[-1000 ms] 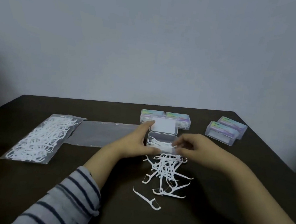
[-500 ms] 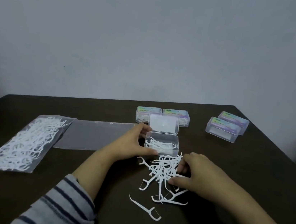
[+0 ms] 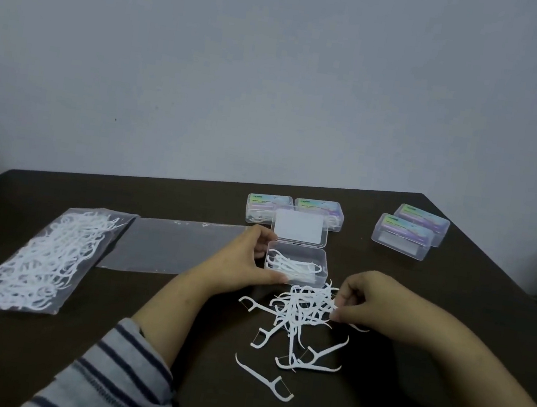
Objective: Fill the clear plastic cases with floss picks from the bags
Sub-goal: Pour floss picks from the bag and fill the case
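Since a second ago the right hand (image 3: 366, 305) has left the open case (image 3: 296, 264) and now pinches picks at the loose floss-pick pile (image 3: 303, 314) just below it. The left hand (image 3: 245, 262) still grips the case's left side: another load is beginning.

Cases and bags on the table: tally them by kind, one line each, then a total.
Closed labelled cases: 4, two behind the open case, two at the far right
Open case, steadied by the left hand: 1
Bag full of floss picks: 1
Empty flat bag: 1
Total: 7
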